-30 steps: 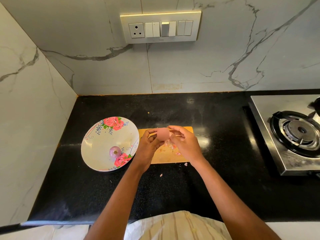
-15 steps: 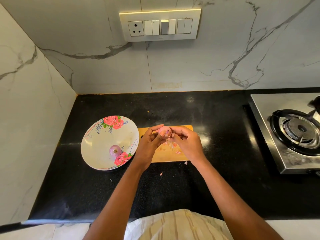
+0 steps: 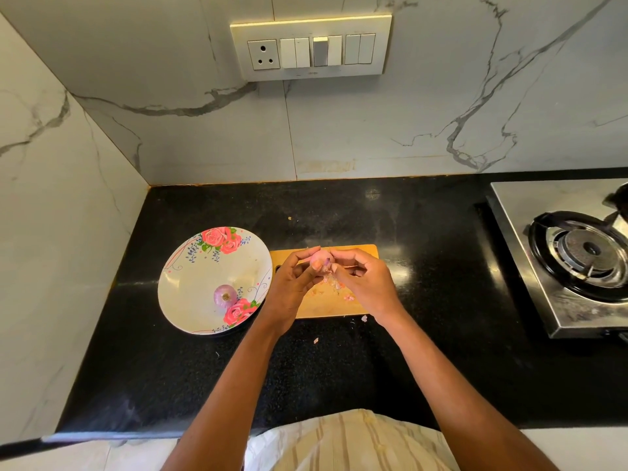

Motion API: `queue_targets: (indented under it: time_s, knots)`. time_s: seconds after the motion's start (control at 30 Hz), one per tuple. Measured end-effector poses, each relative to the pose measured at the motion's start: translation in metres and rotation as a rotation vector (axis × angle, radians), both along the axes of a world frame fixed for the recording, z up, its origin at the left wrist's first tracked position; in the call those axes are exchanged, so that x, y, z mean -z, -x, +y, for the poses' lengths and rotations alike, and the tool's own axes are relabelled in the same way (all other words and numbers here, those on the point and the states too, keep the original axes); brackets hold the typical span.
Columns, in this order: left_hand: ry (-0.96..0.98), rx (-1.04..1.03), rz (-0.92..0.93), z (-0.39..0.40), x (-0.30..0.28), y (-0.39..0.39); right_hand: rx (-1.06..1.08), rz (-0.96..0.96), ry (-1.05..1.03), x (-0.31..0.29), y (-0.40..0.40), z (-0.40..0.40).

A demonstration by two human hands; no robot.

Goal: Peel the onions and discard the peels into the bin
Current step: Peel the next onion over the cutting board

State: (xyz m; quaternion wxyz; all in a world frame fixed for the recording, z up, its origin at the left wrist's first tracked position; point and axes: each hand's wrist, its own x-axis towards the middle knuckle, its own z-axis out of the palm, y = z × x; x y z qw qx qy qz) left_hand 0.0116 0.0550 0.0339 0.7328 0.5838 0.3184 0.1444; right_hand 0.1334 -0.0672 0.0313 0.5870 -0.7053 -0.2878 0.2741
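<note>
I see L hand curled round pink onion over cutting board; R hand pinching at it, prob. a peel, fingers hide it. Peel bits on board. 2nd onion in floral plate. Stove cut off right.

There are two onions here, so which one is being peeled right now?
The pink onion held over the cutting board, gripped by the left hand and right hand. The other onion lies untouched in the flowered plate.

White veined marble walls meet a glossy black counter; a switch panel seems lit from above.
</note>
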Motion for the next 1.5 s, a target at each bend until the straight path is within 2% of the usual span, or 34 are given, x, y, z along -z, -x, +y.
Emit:
queue_targets:
  time_s: [0.2,0.43,0.73,0.87,1.0,1.13,1.5]
  knots:
    - [-0.006,-0.014,-0.019,-0.005,-0.003,-0.001,0.098,-0.053,0.059,0.002,0.003,0.003]
    - [-0.013,-0.041,0.003,-0.005,0.001,-0.002,0.049,0.075,0.004,-0.003,0.005,0.003]
    - [-0.001,-0.077,0.003,-0.003,0.001,-0.001,0.123,0.010,-0.006,-0.002,0.010,0.006]
    - [0.101,-0.082,-0.027,-0.001,-0.002,0.001,0.180,0.043,0.062,0.004,0.001,0.006]
    - [0.111,-0.095,-0.019,-0.001,-0.005,0.001,0.157,0.035,0.161,0.008,-0.002,0.007]
    - [0.160,-0.113,-0.042,0.001,-0.004,0.001,0.023,0.079,0.070,-0.004,0.007,0.008]
    - [0.109,-0.070,-0.023,0.003,0.002,0.002,0.027,0.018,-0.008,-0.005,0.006,0.005]
